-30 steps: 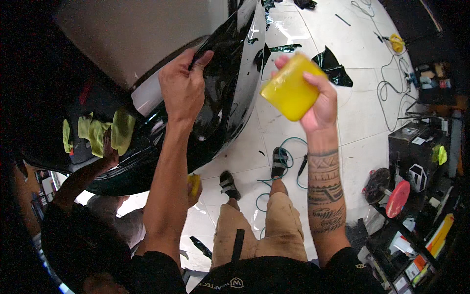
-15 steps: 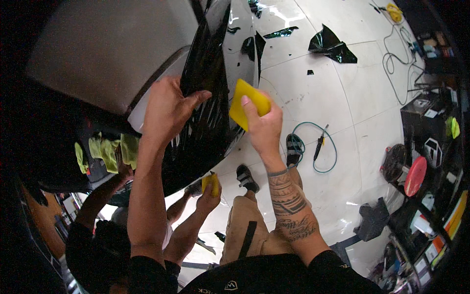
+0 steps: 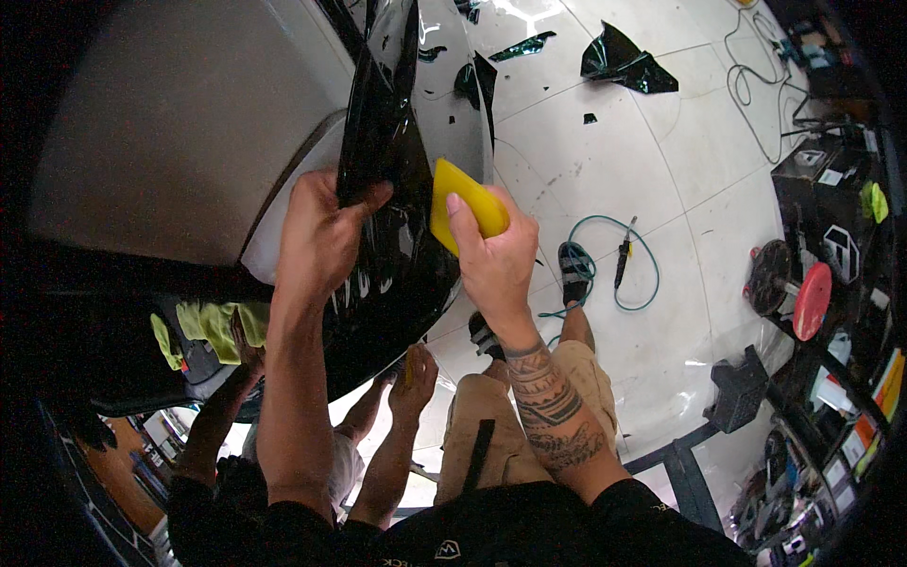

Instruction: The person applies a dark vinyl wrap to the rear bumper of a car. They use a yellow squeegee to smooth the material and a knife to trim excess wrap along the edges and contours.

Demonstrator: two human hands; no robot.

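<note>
Glossy black film (image 3: pixel 383 142) hangs wrinkled over the curved edge of a vehicle's body panel (image 3: pixel 439 113). My left hand (image 3: pixel 326 227) grips the left edge of that film, thumb on top; its fingertips are partly hidden. In my right hand (image 3: pixel 501 250) is a yellow squeegee (image 3: pixel 468 208), thumb flat on its face. One edge of the squeegee lies against the film, to the right of my left hand. Below, the film spreads over a rounded corner with bright reflections.
A co-worker crouches at lower left, one hand (image 3: pixel 413 378) near the panel's lower edge, the other by yellow-green cloths (image 3: pixel 222 331). Film scraps (image 3: pixel 628 61) and a teal hose (image 3: pixel 657 274) lie on the tiled floor. A cluttered shelf (image 3: pixel 822 208) lines the right.
My right hand has moved slightly left with the squeegee, bringing it against the film. The film by my left hand stands more gathered. The view has shifted, and the co-worker's hand has turned.
</note>
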